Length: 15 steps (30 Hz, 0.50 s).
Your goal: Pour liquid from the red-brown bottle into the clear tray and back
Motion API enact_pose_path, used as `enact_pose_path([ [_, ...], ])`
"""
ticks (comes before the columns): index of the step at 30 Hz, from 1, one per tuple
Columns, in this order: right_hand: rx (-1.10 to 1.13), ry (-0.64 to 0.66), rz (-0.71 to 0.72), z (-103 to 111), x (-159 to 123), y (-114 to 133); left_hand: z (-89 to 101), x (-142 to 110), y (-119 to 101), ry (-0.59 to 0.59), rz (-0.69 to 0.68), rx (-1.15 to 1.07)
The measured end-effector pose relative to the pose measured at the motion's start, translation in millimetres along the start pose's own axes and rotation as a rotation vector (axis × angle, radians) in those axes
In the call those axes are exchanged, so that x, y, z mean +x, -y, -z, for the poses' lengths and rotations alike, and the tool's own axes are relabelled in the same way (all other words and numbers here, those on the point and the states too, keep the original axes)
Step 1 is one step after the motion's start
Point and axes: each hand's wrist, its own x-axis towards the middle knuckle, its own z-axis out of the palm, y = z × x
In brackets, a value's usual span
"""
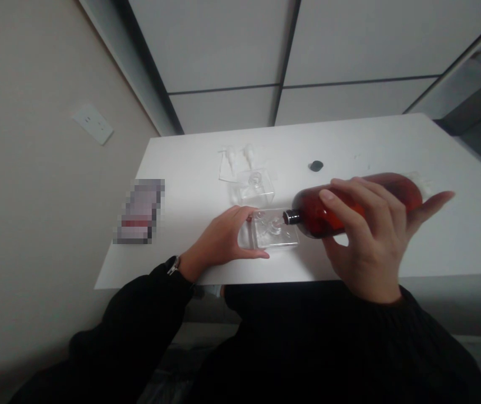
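White counter (446,241) against a beige wall (34,168), and the amber bottle (350,205) lies almost level above it, long axis running sideways, black neck pointing left at the clear square bottle (274,230)! Right hand (370,241) fingers wrap the amber bottle; left hand (219,238) fingers spread around the clear one.

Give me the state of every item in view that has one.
Amber bottle: uncapped, tilted, held in right hand.
Clear square bottle: clasped by left hand, amber neck beside its mouth.
Second clear square bottle: on table, untouched.
White pump tops: two, off bottles, on white paper.
Dark cap: off, on table.
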Motion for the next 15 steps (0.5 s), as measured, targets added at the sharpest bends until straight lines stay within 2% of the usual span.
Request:
enact_pose_path([
  [15, 0.023, -0.018, 0.008, -0.6, 1.0, -2.0, -1.2, 0.4, 1.7, 0.002, -0.007, 0.008],
])
